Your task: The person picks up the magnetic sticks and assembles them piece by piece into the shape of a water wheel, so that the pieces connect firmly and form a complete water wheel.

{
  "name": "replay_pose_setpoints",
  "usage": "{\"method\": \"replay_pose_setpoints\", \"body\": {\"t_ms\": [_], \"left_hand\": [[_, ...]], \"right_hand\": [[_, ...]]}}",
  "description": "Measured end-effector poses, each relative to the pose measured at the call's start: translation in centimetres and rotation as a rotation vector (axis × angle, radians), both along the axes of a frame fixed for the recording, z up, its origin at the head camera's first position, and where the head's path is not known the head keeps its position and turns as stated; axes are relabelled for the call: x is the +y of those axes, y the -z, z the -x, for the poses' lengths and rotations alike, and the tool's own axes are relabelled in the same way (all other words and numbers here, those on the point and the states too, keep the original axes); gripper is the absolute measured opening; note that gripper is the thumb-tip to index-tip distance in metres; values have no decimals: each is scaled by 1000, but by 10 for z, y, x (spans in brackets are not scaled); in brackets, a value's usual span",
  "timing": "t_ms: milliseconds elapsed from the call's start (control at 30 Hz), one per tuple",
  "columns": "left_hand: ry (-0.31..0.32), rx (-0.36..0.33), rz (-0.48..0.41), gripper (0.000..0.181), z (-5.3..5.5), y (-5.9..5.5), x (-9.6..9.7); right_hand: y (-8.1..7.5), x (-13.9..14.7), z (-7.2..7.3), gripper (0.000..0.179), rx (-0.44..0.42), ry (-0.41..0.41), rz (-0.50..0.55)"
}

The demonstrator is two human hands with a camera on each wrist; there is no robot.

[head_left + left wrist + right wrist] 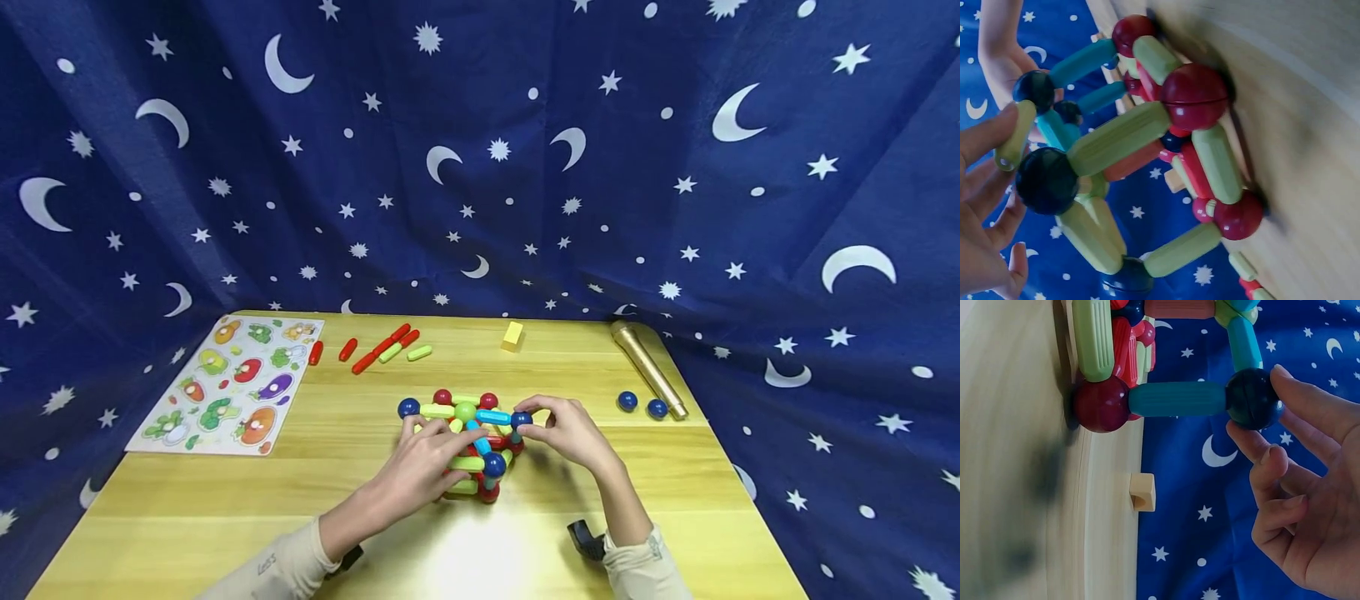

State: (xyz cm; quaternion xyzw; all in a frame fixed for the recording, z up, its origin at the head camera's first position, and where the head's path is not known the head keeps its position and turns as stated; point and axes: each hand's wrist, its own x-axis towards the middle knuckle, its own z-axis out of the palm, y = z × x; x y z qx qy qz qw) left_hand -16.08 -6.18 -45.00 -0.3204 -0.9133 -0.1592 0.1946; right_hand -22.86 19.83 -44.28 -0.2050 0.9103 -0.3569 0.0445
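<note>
A frame of magnetic rods and balls (465,412) stands on the table, with red balls at its base and dark blue balls higher up. My left hand (420,462) pinches a light green rod (1017,134) between thumb and finger. One end of that rod is at a dark blue ball (493,464) on the near upper corner. At the right upper corner, my right hand (564,433) holds another dark blue ball (1252,399) with thumb and fingertips. This ball sits on a teal upright rod (1177,399), which rises from a red ball (1102,404).
Loose red rods (363,362) and light green rods (420,352) lie behind the frame. Two blue balls (627,401) and a gold microphone-shaped stick (648,367) are at right. A yellow block (512,336) stands at the back, a vegetable picture board (225,383) at left.
</note>
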Motion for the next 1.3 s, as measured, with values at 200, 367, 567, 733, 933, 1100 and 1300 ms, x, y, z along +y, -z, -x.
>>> {"method": "replay_pose_setpoints", "body": {"t_ms": [200, 367, 567, 733, 933, 1100, 1300], "left_hand": [[-6, -5, -85, 73, 3, 9, 0], [-18, -42, -96, 79, 5, 13, 1], [-20, -48, -95, 80, 7, 18, 0], [-40, -41, -79, 78, 8, 20, -3], [-40, -33, -70, 55, 8, 18, -8], [-39, 29, -36, 28, 8, 18, -19], [-81, 74, -13, 27, 10, 17, -36]], "right_hand": [[1, 0, 0, 23, 1, 9, 13], [3, 0, 0, 23, 5, 10, 15], [4, 0, 0, 24, -6, 14, 11], [2, -1, 0, 25, -14, 11, 12], [1, -2, 0, 24, -12, 3, 16], [3, -5, -5, 25, 5, -35, 24], [5, -12, -16, 27, -6, -89, 23]]}}
